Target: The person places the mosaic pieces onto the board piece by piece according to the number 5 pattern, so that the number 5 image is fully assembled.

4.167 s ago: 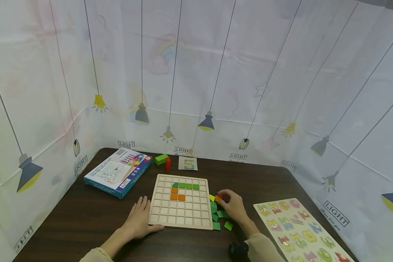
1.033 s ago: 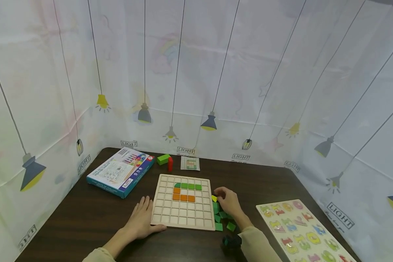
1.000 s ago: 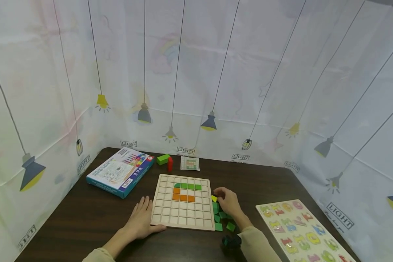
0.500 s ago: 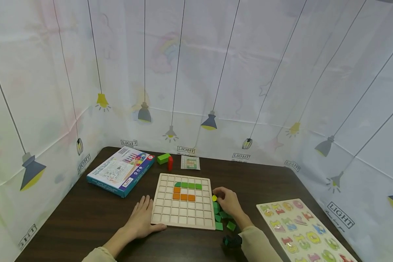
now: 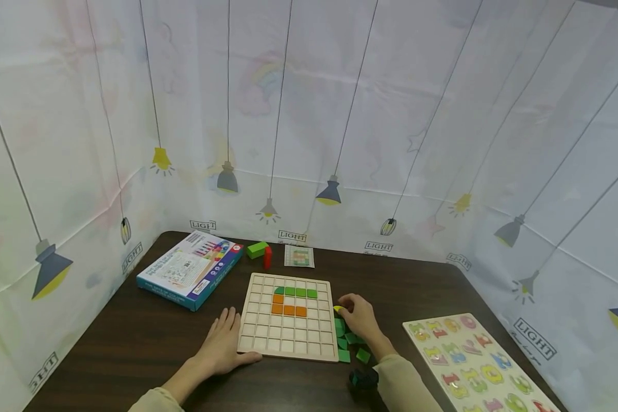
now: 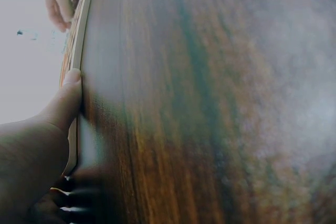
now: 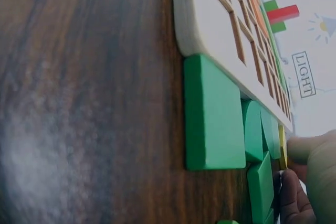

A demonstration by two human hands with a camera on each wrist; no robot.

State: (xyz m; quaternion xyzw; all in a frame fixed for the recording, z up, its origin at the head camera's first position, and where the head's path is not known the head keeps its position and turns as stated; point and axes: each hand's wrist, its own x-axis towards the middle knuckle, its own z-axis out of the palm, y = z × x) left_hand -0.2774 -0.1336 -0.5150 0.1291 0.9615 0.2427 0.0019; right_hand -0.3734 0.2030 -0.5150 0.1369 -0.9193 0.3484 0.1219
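A wooden grid board (image 5: 288, 337) lies on the dark table, holding a row of green tiles (image 5: 294, 292) and several orange tiles (image 5: 288, 311). My left hand (image 5: 220, 343) lies flat on the table at the board's near left corner, thumb (image 6: 65, 103) against its edge (image 6: 79, 51). My right hand (image 5: 344, 310) rests just past the board's right edge with curled fingers (image 7: 315, 150) pinching a yellow tile (image 5: 336, 309) that lies on the table. Loose green tiles (image 5: 346, 342) lie under and beside that hand; one big green tile (image 7: 212, 114) lies against the board (image 7: 220, 19).
A blue game box (image 5: 190, 269) lies at the back left. A green block (image 5: 256, 249), a red block (image 5: 267, 257) and a pattern card (image 5: 298, 256) are behind the board. A number puzzle board (image 5: 474, 360) lies at the right. White curtains enclose the table.
Since 4.2 s ago one more orange tile sits in the board and my right hand no longer holds an orange tile. Over the last second its fingers settled on the yellow tile.
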